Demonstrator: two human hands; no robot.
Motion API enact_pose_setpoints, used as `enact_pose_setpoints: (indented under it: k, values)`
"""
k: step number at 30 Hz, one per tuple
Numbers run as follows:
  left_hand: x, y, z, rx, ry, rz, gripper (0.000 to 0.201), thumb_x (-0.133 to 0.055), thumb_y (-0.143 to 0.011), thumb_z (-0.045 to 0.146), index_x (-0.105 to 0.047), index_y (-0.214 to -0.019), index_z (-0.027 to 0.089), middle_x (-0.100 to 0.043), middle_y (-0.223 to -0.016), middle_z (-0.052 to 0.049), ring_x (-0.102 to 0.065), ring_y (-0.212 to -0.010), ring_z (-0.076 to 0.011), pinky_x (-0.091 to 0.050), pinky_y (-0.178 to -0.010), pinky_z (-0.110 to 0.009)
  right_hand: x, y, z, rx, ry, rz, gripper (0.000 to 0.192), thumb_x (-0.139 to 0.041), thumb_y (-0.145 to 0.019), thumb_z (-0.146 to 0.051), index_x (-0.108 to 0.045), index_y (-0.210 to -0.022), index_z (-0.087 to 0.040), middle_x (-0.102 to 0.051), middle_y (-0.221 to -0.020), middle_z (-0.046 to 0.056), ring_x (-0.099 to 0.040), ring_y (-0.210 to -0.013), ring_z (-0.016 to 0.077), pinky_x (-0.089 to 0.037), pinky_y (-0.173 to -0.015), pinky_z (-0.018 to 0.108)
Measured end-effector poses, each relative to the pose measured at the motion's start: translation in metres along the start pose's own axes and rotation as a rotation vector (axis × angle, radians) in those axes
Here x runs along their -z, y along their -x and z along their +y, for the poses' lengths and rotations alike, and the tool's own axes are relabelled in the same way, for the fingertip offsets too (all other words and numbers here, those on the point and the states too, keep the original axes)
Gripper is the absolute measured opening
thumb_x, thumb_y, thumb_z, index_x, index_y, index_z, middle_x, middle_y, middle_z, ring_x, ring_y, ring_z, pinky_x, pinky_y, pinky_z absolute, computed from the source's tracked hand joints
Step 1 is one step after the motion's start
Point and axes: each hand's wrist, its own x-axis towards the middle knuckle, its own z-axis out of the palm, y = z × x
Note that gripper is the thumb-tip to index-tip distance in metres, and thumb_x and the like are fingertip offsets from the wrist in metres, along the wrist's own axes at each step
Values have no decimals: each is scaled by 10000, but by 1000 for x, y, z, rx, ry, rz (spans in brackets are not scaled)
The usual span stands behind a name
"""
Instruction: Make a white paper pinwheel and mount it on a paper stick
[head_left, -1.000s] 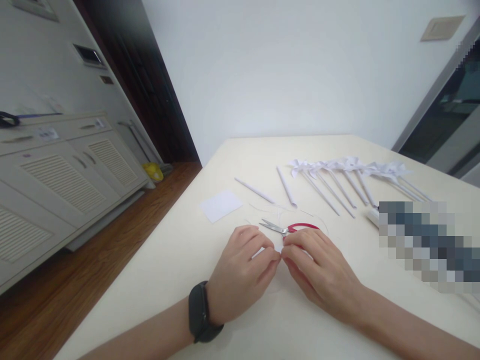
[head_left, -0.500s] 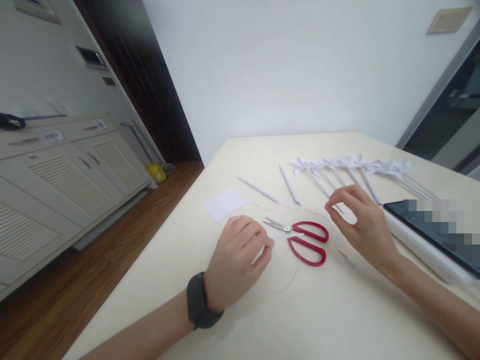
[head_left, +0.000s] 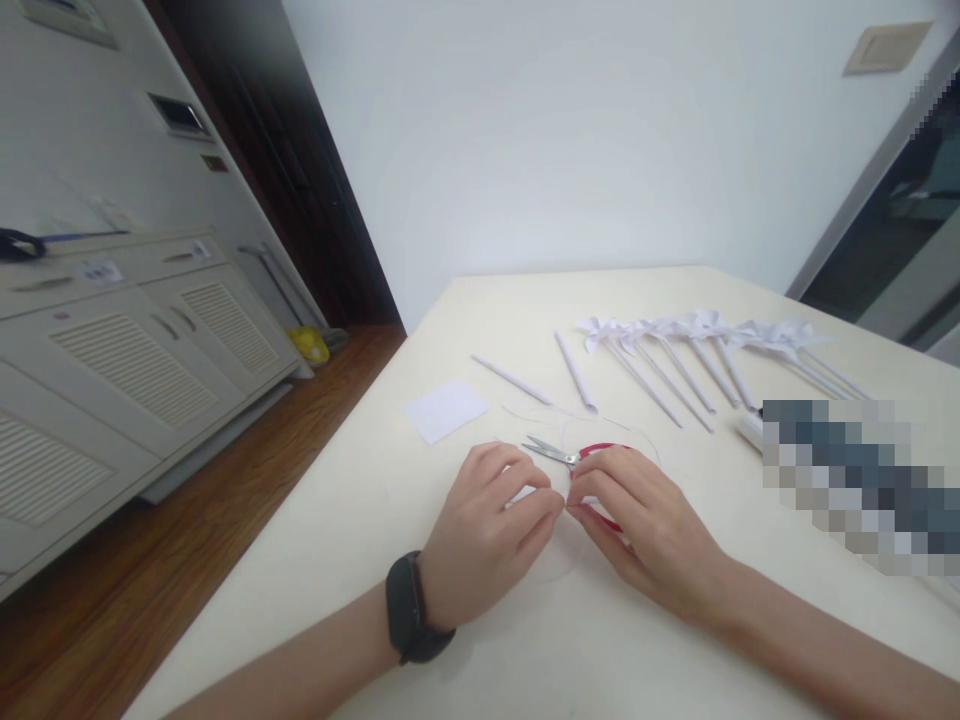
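Observation:
Both hands meet at the fingertips low over the table. My left hand, with a black band on the wrist, is closed, and a bit of white paper shows between its fingers. The fingertips of my right hand are pinched against the left ones; what they grip is too small to make out. Red-handled scissors lie with blades slightly apart, their handles partly covered by my right hand. Thin pale thread loops below the hands, and more thread lies beyond the scissors.
A white paper square lies to the left. Two rolled paper sticks are farther back. Several paper pinwheels on sticks line the back right. A blurred-out dark device rests at the right, near a white object.
My right hand has moved left and down, from beside the scissors to over their handles, bringing its fingertips against my left hand's. My left hand has shifted slightly right.

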Motion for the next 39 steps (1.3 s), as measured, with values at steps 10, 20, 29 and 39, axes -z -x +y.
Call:
enact_pose_setpoints:
  k: [10,20,29,39]
  values:
    - [8,-9,-21,107,-87,56,98,-524,-768,115,-587,-728,179,-601,-741,-28,-505,-792,-186,-406,-742,-358,24,-4,17,-99,93,60,68,-473,-820,-130,-530,-824,-167,-564,-844,68,-514,-785,198,-390,-690,335]
    - [26,-14,-59,248,-138,165,87,-526,-774,144,-591,-731,181,-602,-781,-41,-516,-822,-209,-402,-761,-370,33,-4,24,-206,54,71,65,-489,-804,-119,-496,-811,-184,-549,-837,49,-521,-746,180,-399,-639,303]
    - [20,-11,-15,188,225,-158,170,-584,-767,203,-602,-935,181,-603,-929,-50,-527,-883,-180,-423,-788,-304,19,-2,3,-86,-144,-68,73,-475,-830,-143,-519,-846,-199,-564,-901,44,-529,-866,187,-406,-739,308]
    - [16,-11,-8,550,613,-286,85,-498,-796,166,-571,-755,156,-581,-742,-13,-535,-690,-128,-433,-669,-248,29,-8,11,-448,-471,-119,101,-470,-853,-274,-452,-926,-207,-524,-815,16,-550,-677,133,-452,-581,253]
